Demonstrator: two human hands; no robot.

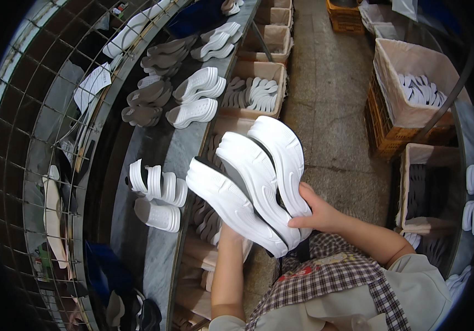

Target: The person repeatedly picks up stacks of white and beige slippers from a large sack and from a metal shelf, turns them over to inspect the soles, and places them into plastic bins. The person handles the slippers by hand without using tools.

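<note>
Three chunky white shoe soles [250, 171] are held up in front of my body, fanned out side by side with their ribbed, wavy sidewalls showing. Thin dark edges show along them. My right hand [318, 212] grips the stack at its lower right end, thumb over the near side. From below, my left hand [233, 236] meets the leftmost sole; its fingers are hidden behind the soles. On the grey bench [176, 160] to the left lies a small group of white soles [159, 190].
White soles [197, 99] and brown-grey soles [147, 102] stand in rows farther up the bench. Lined bins [281, 83] with soles line its right side. Across the aisle are a lined crate [397, 118] and another bench [471, 138]. Wire mesh [33, 127] borders the left.
</note>
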